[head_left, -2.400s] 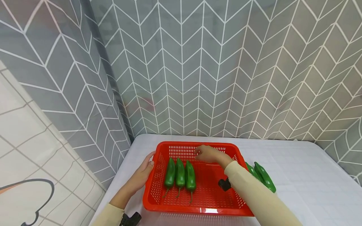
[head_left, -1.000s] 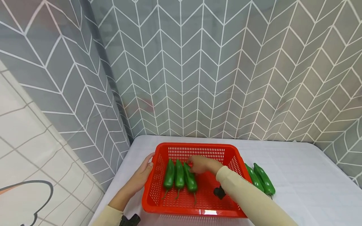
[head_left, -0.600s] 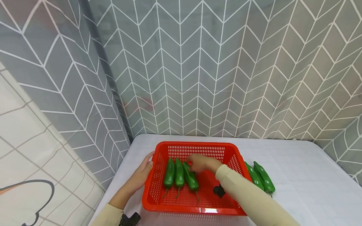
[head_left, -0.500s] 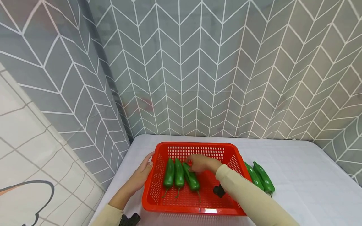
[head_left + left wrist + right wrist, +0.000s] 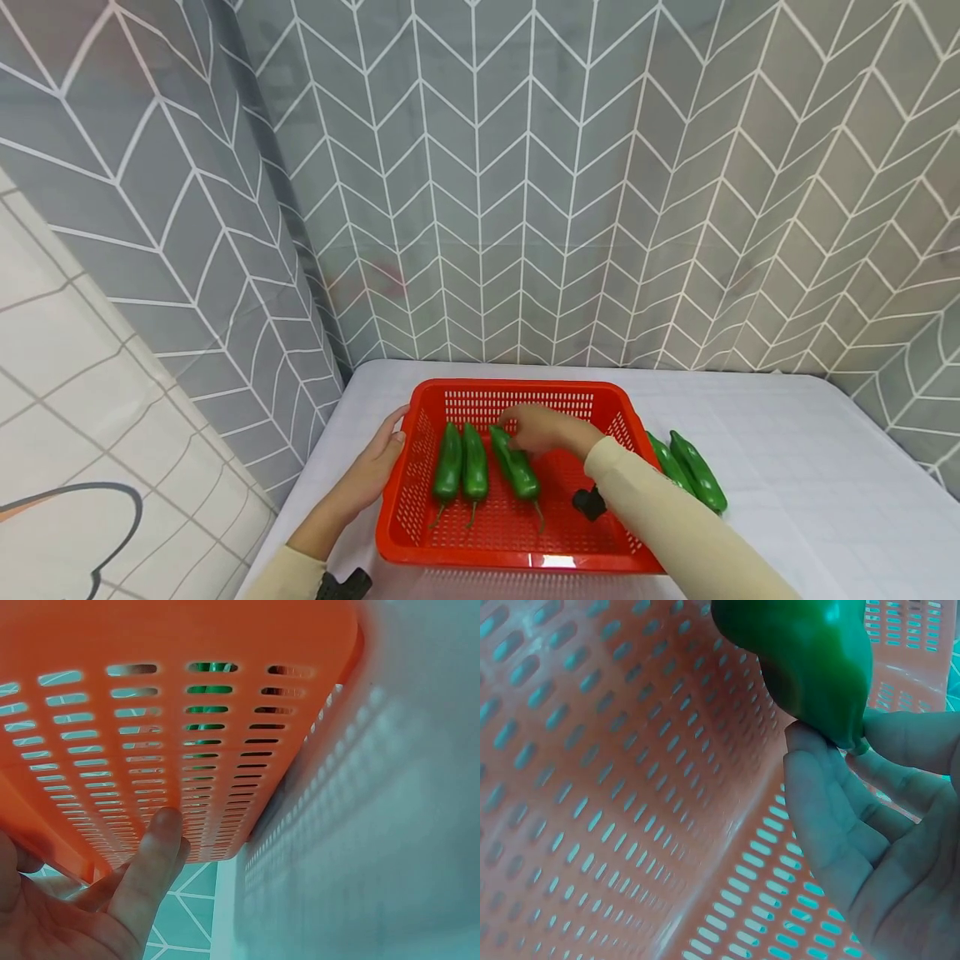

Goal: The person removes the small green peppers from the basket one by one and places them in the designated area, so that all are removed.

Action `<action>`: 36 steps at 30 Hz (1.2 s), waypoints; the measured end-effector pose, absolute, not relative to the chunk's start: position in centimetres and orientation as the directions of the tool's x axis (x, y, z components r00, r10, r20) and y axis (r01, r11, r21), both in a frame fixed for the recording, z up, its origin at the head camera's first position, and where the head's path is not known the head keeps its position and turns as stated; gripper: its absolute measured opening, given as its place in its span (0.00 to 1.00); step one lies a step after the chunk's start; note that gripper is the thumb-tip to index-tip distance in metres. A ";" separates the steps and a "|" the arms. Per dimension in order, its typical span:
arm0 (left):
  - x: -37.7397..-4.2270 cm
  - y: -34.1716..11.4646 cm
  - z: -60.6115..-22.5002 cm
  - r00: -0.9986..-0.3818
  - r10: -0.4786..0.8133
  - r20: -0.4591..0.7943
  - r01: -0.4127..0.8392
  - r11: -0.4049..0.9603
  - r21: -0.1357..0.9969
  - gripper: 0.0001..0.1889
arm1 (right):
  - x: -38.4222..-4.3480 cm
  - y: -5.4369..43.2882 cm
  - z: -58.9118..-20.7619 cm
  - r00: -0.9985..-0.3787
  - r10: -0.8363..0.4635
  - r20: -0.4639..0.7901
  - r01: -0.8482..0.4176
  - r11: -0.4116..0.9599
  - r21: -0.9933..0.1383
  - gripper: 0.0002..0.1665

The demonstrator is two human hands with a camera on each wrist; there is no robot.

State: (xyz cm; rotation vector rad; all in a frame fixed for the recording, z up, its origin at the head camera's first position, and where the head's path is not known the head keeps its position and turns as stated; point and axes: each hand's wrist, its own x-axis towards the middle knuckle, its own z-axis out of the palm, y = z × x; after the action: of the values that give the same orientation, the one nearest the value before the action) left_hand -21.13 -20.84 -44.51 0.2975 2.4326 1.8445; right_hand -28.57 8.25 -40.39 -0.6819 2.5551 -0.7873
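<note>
My right hand (image 5: 542, 427) is inside the red basket (image 5: 525, 560), its thumb and fingers pinching the far, pointed tip of a green chili pepper (image 5: 522, 477). Close up in the right wrist view, the pepper (image 5: 821, 671) tapers into the pinch, just above the perforated basket floor. Its stem points toward me and slightly right. To its left, two more green chili peppers (image 5: 447, 468) (image 5: 475, 471) lie side by side. My left hand (image 5: 372, 465) rests at the basket's left side, thumb by the rim; one finger (image 5: 154, 847) lies straight against the outer slotted wall.
Two other green chili peppers (image 5: 697, 471) lie on the white-covered table (image 5: 817, 467), right of the basket and partly behind my right sleeve. Grey patterned curtain (image 5: 525, 208) hangs behind the table, and a white tiled surface (image 5: 135, 433) is at the left.
My right hand came down into the basket and took hold of the third pepper's tip. That pepper swung and shifted right, away from the other two. My left hand stayed at the basket's side.
</note>
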 end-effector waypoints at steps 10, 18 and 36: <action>-21.1 -20.9 -44.7 -0.980 0.191 0.060 0.109 0.259 0.960 0.27 | -28.5 9.4 -39.2 -0.826 -0.533 -0.185 -0.319 0.713 -0.625 0.22; -21.0 -20.8 -44.5 -0.979 0.195 0.063 0.113 0.254 0.961 0.27 | -28.4 10.8 -38.2 -0.824 -0.549 -0.140 -0.338 0.675 -0.656 0.21; -21.3 -21.0 -44.4 -0.963 0.261 0.063 0.128 0.244 0.961 0.28 | -28.4 12.9 -37.0 -0.825 -0.556 -0.098 -0.357 0.647 -0.674 0.22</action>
State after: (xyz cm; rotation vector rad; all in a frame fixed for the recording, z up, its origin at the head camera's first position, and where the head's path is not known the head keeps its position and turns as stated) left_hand -21.26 -21.04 -44.42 0.3757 2.3884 1.8291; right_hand -28.40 12.86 -36.96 -0.7327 2.5718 -0.9595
